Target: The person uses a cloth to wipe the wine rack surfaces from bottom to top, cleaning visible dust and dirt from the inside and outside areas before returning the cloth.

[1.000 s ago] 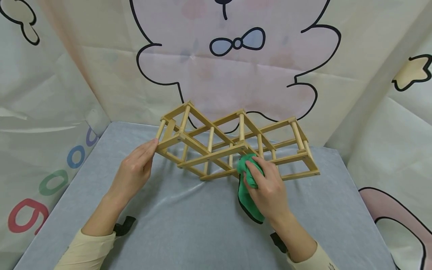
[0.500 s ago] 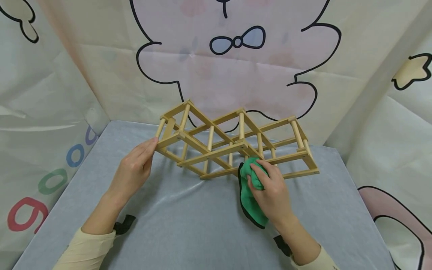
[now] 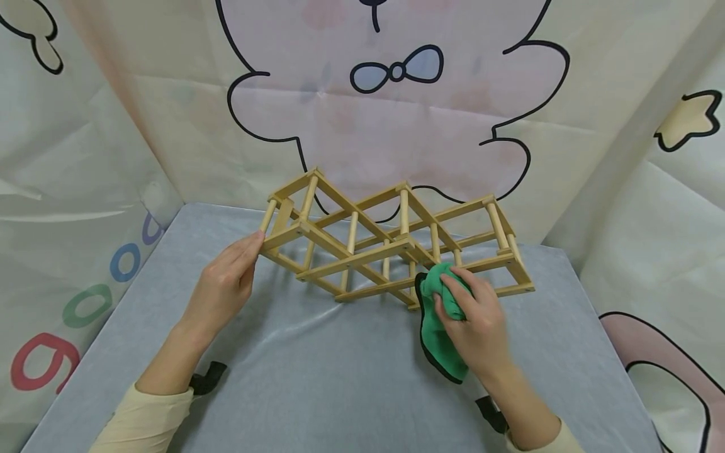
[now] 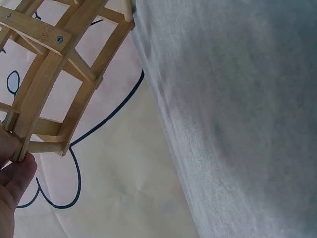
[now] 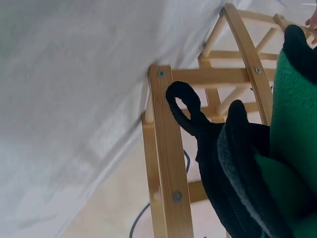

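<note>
A wooden folding wine rack (image 3: 357,258), made of crossed slats and round dowels, stretches across the middle of the head view. My left hand (image 3: 223,286) pinches its left end corner; thumb and fingertips at a slat end also show in the left wrist view, where the rack's screwed joints (image 4: 59,39) are visible. In my right hand (image 3: 478,321) is a bunched green cloth (image 3: 442,346) with black edging, against the lower front slat right of centre. The right wrist view shows the cloth's black loop (image 5: 183,94) before the slats; the right fingers are hidden there.
A grey-blue cloth-covered table (image 3: 340,390) lies under the rack. Printed fabric walls enclose the back and both sides, with the back wall (image 3: 396,138) close behind the rack. Dark straps (image 3: 208,379) hang at the wrists.
My right hand has moved right along the rack's lower front slat with the green cloth. The left hand stays at the left corner, and the rack has hardly moved.
</note>
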Demonstrator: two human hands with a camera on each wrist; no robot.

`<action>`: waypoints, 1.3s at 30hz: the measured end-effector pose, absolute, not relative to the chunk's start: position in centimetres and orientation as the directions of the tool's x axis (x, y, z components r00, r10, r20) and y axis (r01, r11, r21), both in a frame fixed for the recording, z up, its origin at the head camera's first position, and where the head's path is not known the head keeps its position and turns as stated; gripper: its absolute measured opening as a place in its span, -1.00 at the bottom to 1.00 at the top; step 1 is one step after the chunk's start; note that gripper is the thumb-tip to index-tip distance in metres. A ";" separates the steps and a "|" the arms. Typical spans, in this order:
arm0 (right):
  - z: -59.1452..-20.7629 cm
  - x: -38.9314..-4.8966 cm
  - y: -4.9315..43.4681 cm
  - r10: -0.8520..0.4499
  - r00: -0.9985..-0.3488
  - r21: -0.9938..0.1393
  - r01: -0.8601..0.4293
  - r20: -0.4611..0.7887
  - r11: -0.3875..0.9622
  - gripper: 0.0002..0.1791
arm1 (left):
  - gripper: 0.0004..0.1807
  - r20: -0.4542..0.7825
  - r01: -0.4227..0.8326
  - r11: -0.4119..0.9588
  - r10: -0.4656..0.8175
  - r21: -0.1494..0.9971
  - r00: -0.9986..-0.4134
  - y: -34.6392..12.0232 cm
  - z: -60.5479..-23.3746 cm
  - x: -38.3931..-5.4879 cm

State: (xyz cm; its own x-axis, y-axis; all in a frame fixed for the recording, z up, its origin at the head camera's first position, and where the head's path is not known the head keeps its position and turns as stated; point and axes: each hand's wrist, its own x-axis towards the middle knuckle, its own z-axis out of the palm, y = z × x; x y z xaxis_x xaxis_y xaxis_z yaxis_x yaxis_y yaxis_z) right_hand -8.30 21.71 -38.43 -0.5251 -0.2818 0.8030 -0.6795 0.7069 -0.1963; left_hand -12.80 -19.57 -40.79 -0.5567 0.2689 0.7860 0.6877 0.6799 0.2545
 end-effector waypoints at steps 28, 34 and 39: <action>-31.9 -7.0 27.1 -0.183 -0.448 -0.132 -0.584 0.875 0.801 -0.43 | -0.22 0.784 0.686 0.683 0.273 0.250 -0.557 -19.7 -41.0 -12.7; -29.9 -6.9 28.1 -0.152 -0.416 -0.112 -0.545 0.897 0.831 -0.43 | -0.23 0.784 0.688 0.682 0.275 0.248 -0.556 -19.6 -40.9 -12.8; -28.6 -7.2 29.6 -0.140 -0.413 -0.097 -0.503 0.900 0.859 -0.42 | -0.23 0.782 0.684 0.687 0.276 0.246 -0.559 -19.7 -40.9 -12.8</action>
